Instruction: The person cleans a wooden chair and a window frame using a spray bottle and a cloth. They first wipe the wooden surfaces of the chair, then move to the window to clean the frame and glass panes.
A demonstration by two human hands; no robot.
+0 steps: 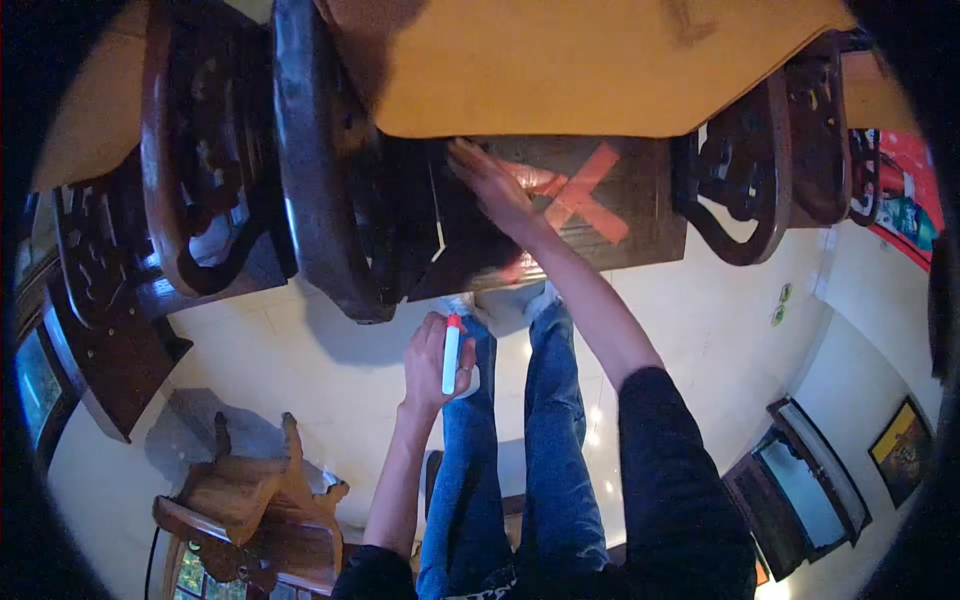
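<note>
My left hand (436, 361) grips a spray bottle (451, 356) with a pale trigger head and a red nozzle tip. It is in front of my left leg, and the hand hides much of the bottle. My right hand (491, 187) is stretched out over a dark wooden seat (652, 217), fingers extended toward the seat's rear edge. Whether a thin cloth lies under that palm is hidden. Red tape (581, 196) forms an X on the seat, partly covered by my right hand and forearm. Behind the seat rises a plain orange-tan panel (525, 82).
Curved dark wooden armrests (330, 225) flank the seat on the left, with more armrests (776, 172) at the right. A carved brown wooden chair (247, 502) stands at the lower left on the pale tiled floor (262, 330). Dark furniture (787, 487) sits at the lower right.
</note>
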